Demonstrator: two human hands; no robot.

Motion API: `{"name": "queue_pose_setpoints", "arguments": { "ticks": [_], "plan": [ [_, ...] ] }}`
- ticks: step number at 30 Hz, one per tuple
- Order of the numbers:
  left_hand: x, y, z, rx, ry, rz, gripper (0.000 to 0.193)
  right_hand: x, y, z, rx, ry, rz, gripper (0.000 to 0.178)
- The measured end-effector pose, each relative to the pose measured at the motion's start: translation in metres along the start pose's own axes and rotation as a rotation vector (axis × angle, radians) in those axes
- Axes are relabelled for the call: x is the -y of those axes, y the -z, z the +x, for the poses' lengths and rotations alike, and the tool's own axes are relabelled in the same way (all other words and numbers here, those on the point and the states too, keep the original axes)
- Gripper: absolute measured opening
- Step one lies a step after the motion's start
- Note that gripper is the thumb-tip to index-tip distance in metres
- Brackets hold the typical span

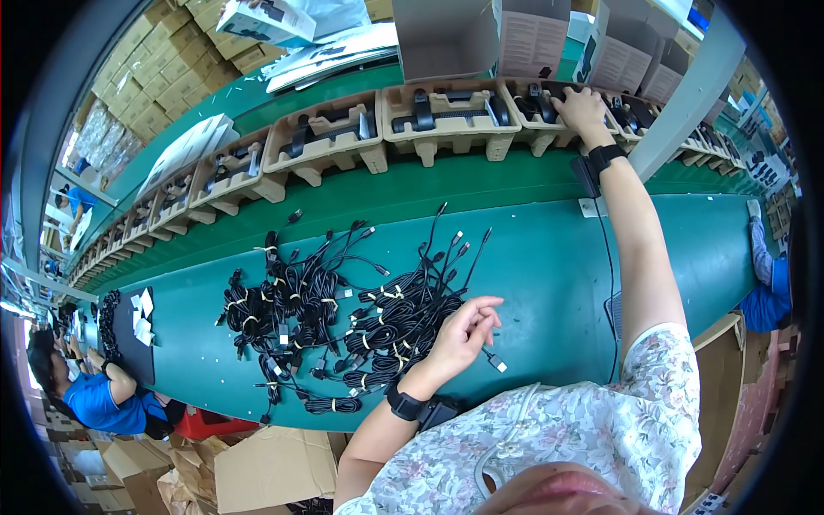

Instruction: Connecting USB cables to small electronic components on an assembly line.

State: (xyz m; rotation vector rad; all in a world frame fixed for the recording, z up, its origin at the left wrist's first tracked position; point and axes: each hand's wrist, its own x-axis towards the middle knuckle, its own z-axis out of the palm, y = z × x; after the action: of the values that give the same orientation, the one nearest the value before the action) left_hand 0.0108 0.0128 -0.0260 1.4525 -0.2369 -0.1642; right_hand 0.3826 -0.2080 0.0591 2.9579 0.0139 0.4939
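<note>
My right hand (pixel 581 110) reaches far forward to a brown molded pulp tray (pixel 536 135). Its fingers are spread and bent down over black parts in that tray, and whatever lies under the fingertips is hidden. Low over the green table, my left hand (pixel 466 336) hovers with loosely bent fingers, slightly apart, and nothing visible in them. Beside it lies a heap of black cables (pixel 395 330), coiled and tied with pale bands. One cable plug (pixel 497 363) pokes out just below the left hand. A second heap of tied cables (pixel 287 296) spreads further left.
Several pulp trays (pixel 449 136) with black devices line the raised ledge. Open printed boxes (pixel 532 43) stand behind them. A pale post (pixel 691 94) rises near my right arm. A cord (pixel 611 283) runs from my right wrist. A co-worker (pixel 107 395) sits left; another person's sleeve (pixel 766 296) shows right.
</note>
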Motion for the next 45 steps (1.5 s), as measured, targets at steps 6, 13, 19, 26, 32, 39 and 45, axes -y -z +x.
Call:
{"name": "queue_pose_setpoints", "arguments": {
  "ticks": [6,13,19,26,32,39,45],
  "plan": [
    [0.005,-0.001,0.0,-0.009,0.027,-0.009,0.026,-0.022,-0.037,-0.005,-0.026,0.225,-0.003,0.046],
    [0.011,0.0,0.004,-0.016,0.079,-0.016,0.026,-0.049,0.03,-0.16,-0.046,0.514,0.49,0.04],
    [0.014,-0.004,0.007,-0.052,0.059,0.054,0.031,-0.126,0.028,-0.273,0.276,0.308,0.374,0.055],
    [0.023,-0.003,0.005,-0.012,0.045,0.153,0.031,-0.11,0.006,-0.352,0.362,0.194,0.222,0.081],
    [0.017,-0.006,0.004,-0.028,0.02,0.153,0.035,-0.098,0.017,-0.337,0.342,0.424,0.385,0.055],
    [-0.001,-0.018,0.005,-0.107,-0.198,0.56,0.041,-0.008,0.099,-0.303,0.245,0.911,0.973,0.031],
    [0.014,0.001,0.007,-0.015,-0.011,0.182,0.036,0.044,0.07,-0.274,0.588,0.52,1.515,0.03]
  ]
}}
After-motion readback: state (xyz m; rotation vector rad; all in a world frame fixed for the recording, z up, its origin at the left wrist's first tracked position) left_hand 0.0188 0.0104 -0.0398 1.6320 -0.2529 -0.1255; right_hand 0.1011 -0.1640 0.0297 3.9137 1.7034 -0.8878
